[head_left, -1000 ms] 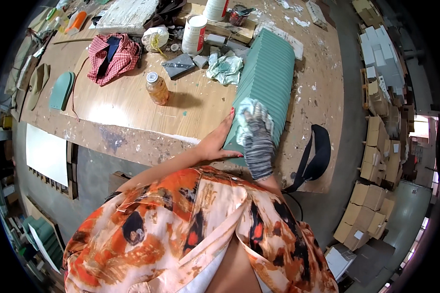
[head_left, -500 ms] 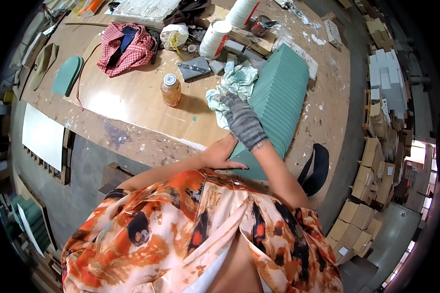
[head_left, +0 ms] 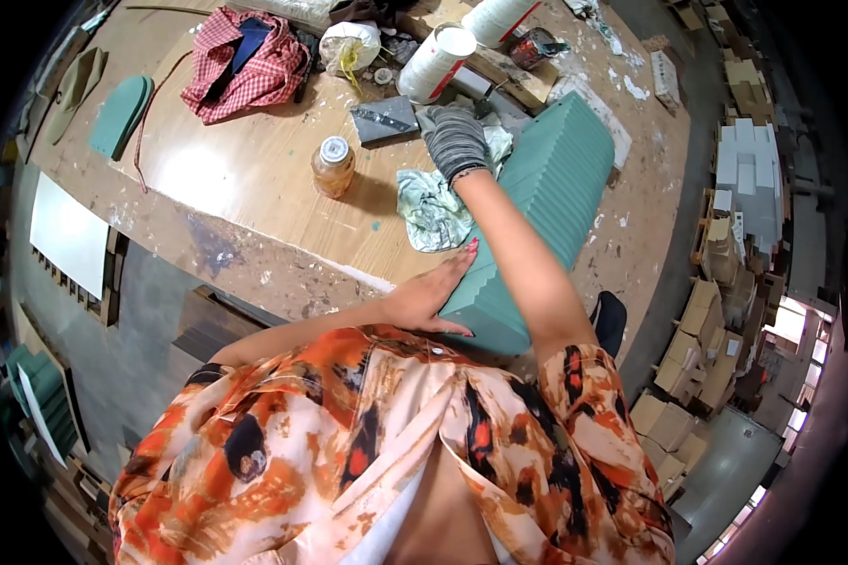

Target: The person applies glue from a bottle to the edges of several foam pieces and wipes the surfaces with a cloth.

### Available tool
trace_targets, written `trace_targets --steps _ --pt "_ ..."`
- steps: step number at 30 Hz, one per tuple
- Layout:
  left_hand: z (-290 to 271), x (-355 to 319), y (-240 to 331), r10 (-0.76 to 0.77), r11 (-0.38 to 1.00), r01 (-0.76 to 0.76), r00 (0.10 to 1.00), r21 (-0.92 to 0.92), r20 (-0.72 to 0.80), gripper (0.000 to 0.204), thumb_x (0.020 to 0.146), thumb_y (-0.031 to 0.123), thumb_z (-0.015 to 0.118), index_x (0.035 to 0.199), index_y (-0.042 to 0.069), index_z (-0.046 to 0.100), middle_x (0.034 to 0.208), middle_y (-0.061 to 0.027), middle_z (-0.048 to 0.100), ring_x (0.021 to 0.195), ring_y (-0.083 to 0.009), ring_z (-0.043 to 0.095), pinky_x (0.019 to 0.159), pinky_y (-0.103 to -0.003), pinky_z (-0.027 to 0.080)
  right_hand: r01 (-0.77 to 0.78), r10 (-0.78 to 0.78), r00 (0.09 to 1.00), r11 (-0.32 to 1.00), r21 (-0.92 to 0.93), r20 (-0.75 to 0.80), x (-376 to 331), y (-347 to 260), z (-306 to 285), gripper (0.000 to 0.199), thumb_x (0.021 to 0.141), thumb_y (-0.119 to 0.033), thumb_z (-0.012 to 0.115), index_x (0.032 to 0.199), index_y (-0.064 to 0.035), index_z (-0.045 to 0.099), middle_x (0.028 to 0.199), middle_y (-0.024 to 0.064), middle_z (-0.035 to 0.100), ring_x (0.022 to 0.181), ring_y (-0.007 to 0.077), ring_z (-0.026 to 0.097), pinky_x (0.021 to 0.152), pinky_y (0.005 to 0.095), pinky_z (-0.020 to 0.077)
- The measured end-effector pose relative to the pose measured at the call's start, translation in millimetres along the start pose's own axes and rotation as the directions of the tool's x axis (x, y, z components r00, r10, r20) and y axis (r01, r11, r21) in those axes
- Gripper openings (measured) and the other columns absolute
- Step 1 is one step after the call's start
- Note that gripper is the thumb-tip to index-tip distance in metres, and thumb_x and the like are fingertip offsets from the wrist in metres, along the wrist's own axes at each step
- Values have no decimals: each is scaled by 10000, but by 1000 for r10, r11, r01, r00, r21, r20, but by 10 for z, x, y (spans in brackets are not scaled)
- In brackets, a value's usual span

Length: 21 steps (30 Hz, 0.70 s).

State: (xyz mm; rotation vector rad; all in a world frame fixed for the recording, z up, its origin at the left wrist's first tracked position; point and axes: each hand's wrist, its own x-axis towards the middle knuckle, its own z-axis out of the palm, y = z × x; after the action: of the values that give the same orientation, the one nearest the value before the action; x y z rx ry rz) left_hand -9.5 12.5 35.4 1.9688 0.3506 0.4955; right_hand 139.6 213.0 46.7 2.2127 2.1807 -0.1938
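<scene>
A long green ribbed block (head_left: 556,179) lies slantwise on the worktable (head_left: 264,202). My bare left hand (head_left: 429,297) rests on its near end, open, with thumb and fingers spread. My right hand (head_left: 457,141), in a grey knit glove, reaches past the block's left side, beside small grey blocks. Its fingertips point down and are hidden, so its grip does not show. A crumpled pale cloth (head_left: 433,212) with green stains lies below the glove, apart from it. Left of the glove sits a dark grey block (head_left: 384,122). A capped jar of amber liquid (head_left: 334,169) stands farther left.
White tubs (head_left: 436,64) and a smeared tin (head_left: 535,49) stand at the back. A red checked cloth (head_left: 245,71) and green rounded pieces (head_left: 122,115) lie at the far left. A dark strap (head_left: 610,323) lies by the table's right edge. Cardboard boxes are stacked beyond.
My gloved right hand has let go of the pale cloth and moved away from me toward the small grey blocks. My left hand stays on the green block, its fingers now farther up.
</scene>
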Motion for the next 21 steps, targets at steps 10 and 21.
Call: trace_targets --steps 10,21 --pt "44 44 28 52 998 -51 998 32 -18 1203 797 571 738 1512 -121 61 1528 -351 230 1425 -459 287 1165 -440 304 -55 131 987 816 575 -91 -166 352 -424 359 882 -363 681 1104 -84 722 1071 180 710 963 278 679 875 381 530" --pt "81 -60 61 16 1000 -16 1000 -1 -14 1233 789 539 765 1534 -77 0 1574 -324 144 1444 -459 246 1173 -441 292 130 -178 983 830 543 37 -2520 294 -1434 269 879 -72 635 1137 -87 712 1081 129 676 1086 285 603 943 384 503"
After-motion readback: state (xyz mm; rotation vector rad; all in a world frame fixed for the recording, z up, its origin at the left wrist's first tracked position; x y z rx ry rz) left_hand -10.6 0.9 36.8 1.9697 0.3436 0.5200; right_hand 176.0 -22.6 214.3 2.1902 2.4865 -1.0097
